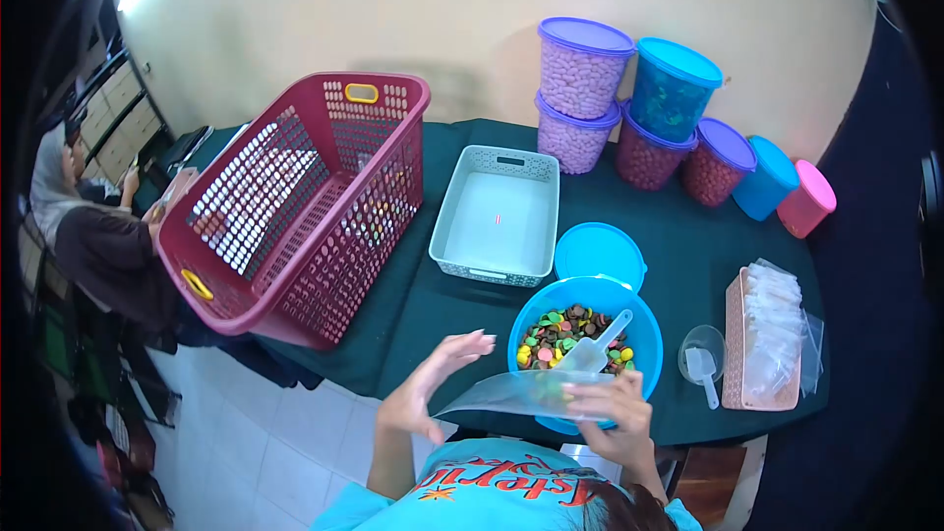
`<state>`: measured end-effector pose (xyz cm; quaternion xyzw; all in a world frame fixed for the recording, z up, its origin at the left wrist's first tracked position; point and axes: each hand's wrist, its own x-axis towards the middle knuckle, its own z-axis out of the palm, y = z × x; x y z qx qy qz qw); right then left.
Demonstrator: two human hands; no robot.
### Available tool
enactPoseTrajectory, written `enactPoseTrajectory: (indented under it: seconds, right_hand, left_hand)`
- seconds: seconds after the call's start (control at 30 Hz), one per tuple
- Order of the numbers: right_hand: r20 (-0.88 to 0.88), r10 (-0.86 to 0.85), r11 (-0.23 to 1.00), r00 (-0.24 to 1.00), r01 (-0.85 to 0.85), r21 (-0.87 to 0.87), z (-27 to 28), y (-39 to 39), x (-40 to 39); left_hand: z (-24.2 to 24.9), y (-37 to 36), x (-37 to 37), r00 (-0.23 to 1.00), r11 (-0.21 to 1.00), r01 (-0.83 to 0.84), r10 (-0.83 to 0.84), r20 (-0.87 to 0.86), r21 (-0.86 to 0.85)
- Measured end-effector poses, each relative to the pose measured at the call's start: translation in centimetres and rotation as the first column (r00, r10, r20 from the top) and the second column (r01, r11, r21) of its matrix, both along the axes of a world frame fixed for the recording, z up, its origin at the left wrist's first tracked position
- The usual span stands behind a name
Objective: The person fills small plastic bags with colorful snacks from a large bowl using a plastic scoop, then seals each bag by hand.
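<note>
My right hand point(615, 418) grips a clear plastic bag point(521, 393) by its right end, in front of the blue tub point(644, 334). At the bag's left end my left hand point(433, 379) is open, thumb and fingers spread apart. Inside the tub lie coloured and brown round pieces point(556, 334), with a clear scoop point(590, 349) resting on them. The bag hides the tub's near part. Behind the tub sits a round blue lid point(600, 258).
A maroon basket point(324, 265) and a grey-green tray point(497, 221) stand left. Lidded containers point(585, 79) line the wall side. At right are a small bowl with a scoop point(701, 364) and a pink basket point(736, 388) of clear bags. Two people sit far left.
</note>
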<state>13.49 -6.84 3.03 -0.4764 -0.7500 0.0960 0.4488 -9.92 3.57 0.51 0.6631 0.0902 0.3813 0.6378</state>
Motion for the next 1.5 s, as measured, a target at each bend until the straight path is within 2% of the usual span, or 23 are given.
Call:
enactPoseTrajectory:
  seconds: [0.07,0.13,0.17,0.2,0.27,0.3,0.47,0.57,0.63,0.67,0.73,0.87,1.07,1.2,1.37,1.5]
  right_hand:
    - [-0.119,-0.074,0.995,0.99,0.081,0.05,0.0,-0.2,1.6]
    - [-0.136,-0.05,0.997,0.99,0.058,0.056,-0.2,-0.3,3.0]
    - [-0.154,-0.05,0.997,0.987,0.059,0.054,-0.1,-0.3,3.6]
    - [-0.173,-0.05,0.997,0.984,0.06,0.054,-0.1,-0.3,4.2]
    - [-0.167,0.014,0.998,0.986,-0.004,0.059,-0.5,-0.5,5.5]
    - [-0.165,0.03,0.999,0.986,-0.022,0.047,-0.5,-0.5,6.0]
    - [-0.206,0.171,0.982,0.964,-0.184,-0.046,-0.5,-0.7,8.4]
    - [-0.123,0.297,0.951,0.947,-0.305,-0.048,0.0,-0.6,8.9]
    - [-0.241,0.297,0.945,0.924,-0.321,-0.065,0.0,-0.7,8.9]
    - [-0.241,0.307,0.941,0.921,-0.331,-0.066,-0.1,-0.7,8.9]
    - [-0.244,0.295,0.942,0.924,-0.323,-0.085,-0.4,-0.8,8.8]
    - [-0.228,0.289,0.947,0.93,-0.313,-0.075,-1.2,-1.0,8.1]
    - [-0.256,0.212,0.962,0.943,-0.247,-0.115,-1.2,-0.7,7.1]
    - [-0.262,0.149,0.976,0.953,-0.185,-0.117,-1.3,-0.4,6.0]
    - [-0.199,0.101,0.986,0.975,-0.125,-0.111,-1.2,0.1,4.2]
    - [-0.336,-0.047,0.993,0.941,0.006,-0.121,-1.8,0.3,2.9]
  left_hand:
    - [0.5,-1.3,-0.5,0.998,0.996,-0.064,0.065,-0.02,0.067]
    - [0.1,-3.1,-0.2,0.959,0.973,-0.124,0.168,-0.23,0.195]
    - [0.8,-4.4,1.1,0.919,0.931,-0.289,0.336,-0.209,0.223]
    - [0.1,-5.0,1.9,0.91,0.922,-0.317,0.362,-0.202,0.221]
    - [-1.1,-6.2,3.6,0.823,0.826,-0.508,0.549,-0.143,0.245]
    - [-1.1,-7.0,4.8,0.748,0.749,-0.637,0.658,-0.091,0.184]
    - [-1.2,-8.8,5.3,0.673,0.644,-0.719,0.739,0.031,0.261]
    - [-1.4,-10.0,5.8,0.633,0.573,-0.742,0.769,0.083,0.348]
    - [-1.2,-10.8,6.7,0.474,0.43,-0.858,0.874,0.112,0.281]
    - [-1.4,-11.1,7.1,0.464,0.421,-0.863,0.879,0.11,0.28]
    - [-2.3,-11.6,7.8,0.302,0.292,-0.953,0.933,0.197,0.078]
    - [-3.5,-11.5,8.0,0.198,0.189,-0.98,0.962,0.19,0.066]
    - [-2.8,-10.0,6.8,0.331,0.309,-0.939,0.93,0.159,0.148]
    - [-2.3,-8.3,5.7,0.372,0.351,-0.922,0.92,0.125,0.166]
    - [-2.6,-5.7,3.8,0.476,0.455,-0.878,0.861,0.181,0.148]
    - [-2.3,-3.8,2.1,0.61,0.581,-0.789,0.78,0.14,0.201]
